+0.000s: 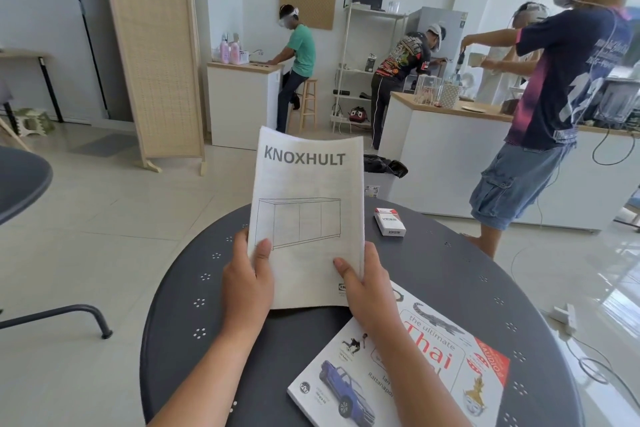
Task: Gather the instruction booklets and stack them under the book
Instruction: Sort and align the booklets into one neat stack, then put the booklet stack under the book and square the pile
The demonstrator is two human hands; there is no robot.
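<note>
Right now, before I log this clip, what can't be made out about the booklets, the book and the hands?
Head view only:
- Booklets: only the KNOXHULT cover shows; how many sheets or booklets lie behind it is hidden.
- Logo at its lower corner: covered by the right hand.
- Book: title partly hidden by the right forearm; near corner cut off by the bottom edge.
- Left hand: fingers behind the paper unseen.

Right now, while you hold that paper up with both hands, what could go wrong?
The booklet is thin and held only by its bottom corners in the left hand and right hand, so its top might flop or slip out of the grip. The book lies flat on the table near the edge; lifting it to slide papers under could nudge it off. The small box sits close and might get bumped.
</note>
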